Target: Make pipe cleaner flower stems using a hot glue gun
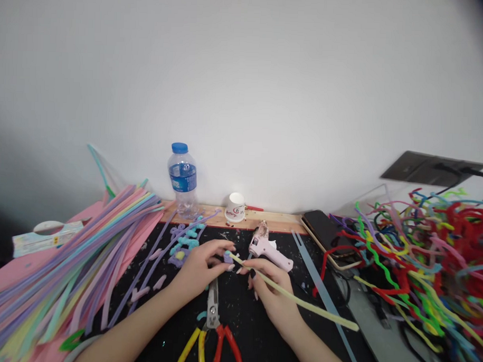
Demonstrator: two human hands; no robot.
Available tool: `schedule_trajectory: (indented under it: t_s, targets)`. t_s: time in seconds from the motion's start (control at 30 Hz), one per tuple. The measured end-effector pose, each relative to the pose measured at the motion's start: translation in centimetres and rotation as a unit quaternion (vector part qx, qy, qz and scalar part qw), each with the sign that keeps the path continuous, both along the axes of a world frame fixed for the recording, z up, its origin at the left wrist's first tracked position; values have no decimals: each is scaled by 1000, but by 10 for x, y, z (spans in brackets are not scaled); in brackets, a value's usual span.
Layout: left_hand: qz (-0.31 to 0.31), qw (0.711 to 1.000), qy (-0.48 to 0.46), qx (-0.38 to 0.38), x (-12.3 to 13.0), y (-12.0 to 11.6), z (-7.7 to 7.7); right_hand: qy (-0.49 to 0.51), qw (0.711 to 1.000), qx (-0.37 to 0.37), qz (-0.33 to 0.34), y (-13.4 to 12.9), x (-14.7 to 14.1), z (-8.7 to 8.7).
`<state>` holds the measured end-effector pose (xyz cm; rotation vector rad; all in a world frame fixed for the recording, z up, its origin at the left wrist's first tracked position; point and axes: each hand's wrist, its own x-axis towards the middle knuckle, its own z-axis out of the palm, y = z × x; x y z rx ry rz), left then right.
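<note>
My left hand pinches a small purple fuzzy piece between thumb and fingers at the centre. My right hand grips a long pale yellow pipe cleaner near its far end. The tip of that stem meets the purple piece between both hands, and its loose end stretches to the lower right. Just beyond my right hand lies a pale pink glue gun. Scissors with yellow and red handles lie below my left hand. Purple and teal fuzzy shapes rest left of the hands.
Pastel pipe cleaners are heaped at left, tangled bright ones at right. Along the wall stand a water bottle and a paper cup. A phone and a translucent strip lie right of the glue gun.
</note>
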<state>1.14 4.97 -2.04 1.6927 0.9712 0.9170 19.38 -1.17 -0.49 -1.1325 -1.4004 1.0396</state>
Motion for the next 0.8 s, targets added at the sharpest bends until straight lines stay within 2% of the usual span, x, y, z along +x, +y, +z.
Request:
schedule_trajectory:
  t_s: [0.1,0.27,0.4,0.53,0.8]
  targets:
    - [-5,996,-35,-79,4,-5,1,52,998,-18,6,0,1,-1]
    - [-15,989,-64,-130,8,-7,3,99,992,-71,-16,5,1,-9]
    - [-37,980,-80,-177,10,-7,3,96,993,-66,-17,6,3,-14]
    - [-51,978,-73,-187,10,-9,3,47,997,-65,-19,7,4,-16]
    - [-107,981,-37,-156,8,-12,7,-22,998,-39,-32,7,5,-14]
